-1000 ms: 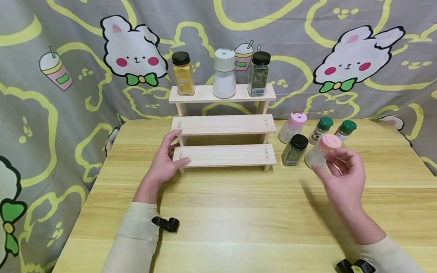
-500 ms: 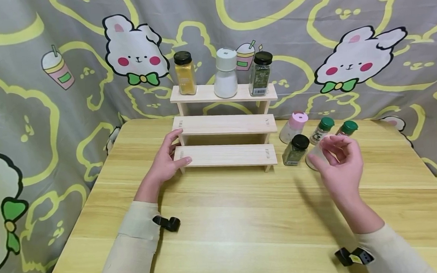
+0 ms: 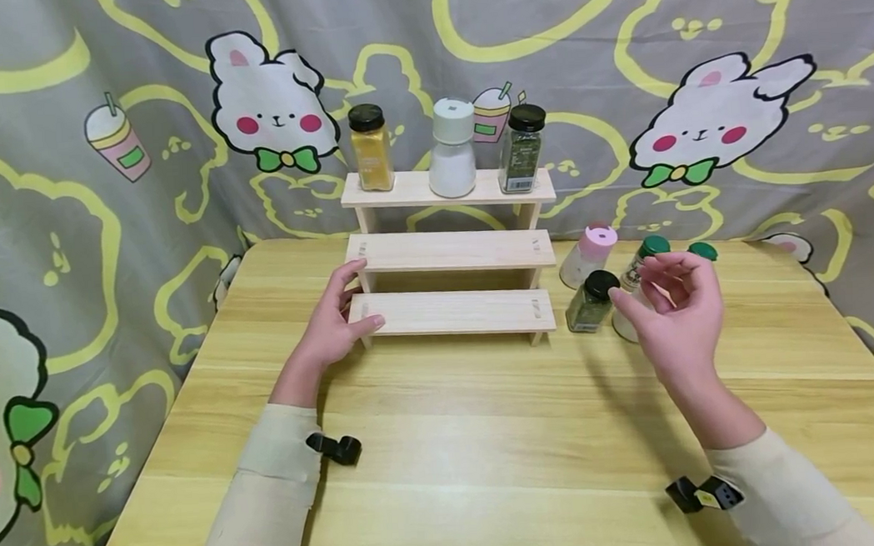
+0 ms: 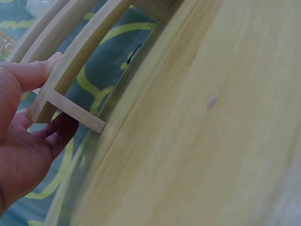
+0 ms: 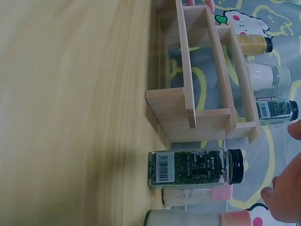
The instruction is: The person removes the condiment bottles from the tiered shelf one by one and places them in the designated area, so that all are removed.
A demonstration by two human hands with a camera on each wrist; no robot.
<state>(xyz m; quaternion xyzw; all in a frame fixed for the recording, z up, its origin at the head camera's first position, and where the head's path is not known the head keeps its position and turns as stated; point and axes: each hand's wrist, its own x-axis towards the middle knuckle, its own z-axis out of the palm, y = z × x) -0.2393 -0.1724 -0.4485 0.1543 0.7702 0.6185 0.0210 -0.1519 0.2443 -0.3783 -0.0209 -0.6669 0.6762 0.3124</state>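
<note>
My left hand [image 3: 327,323] grips the left end of a three-tier wooden spice rack [image 3: 450,312]. Its thumb lies on top of the lowest board, and the left wrist view shows fingers below that board. Over the jars to the rack's right hovers my right hand [image 3: 680,316], fingers loosely bent and holding nothing. Beneath it, a pink-capped shaker [image 5: 183,217] stands upright, mostly hidden by the hand in the head view. Beside that is a black-capped jar of green herbs [image 3: 588,305]. A second pink-capped shaker [image 3: 585,261] and two green-capped bottles [image 3: 655,245] stand behind, partly covered by the hand.
On the top tier stand a black-capped jar of yellow powder [image 3: 373,158], a white-capped shaker [image 3: 451,159] and another black-capped herb jar [image 3: 522,155]. A patterned grey curtain [image 3: 391,17] hangs directly behind the wooden table [image 3: 448,456].
My right hand has risen slightly away over the front pink-capped shaker, now covering its cap and part of the green-capped bottles. My left hand stays on the rack.
</note>
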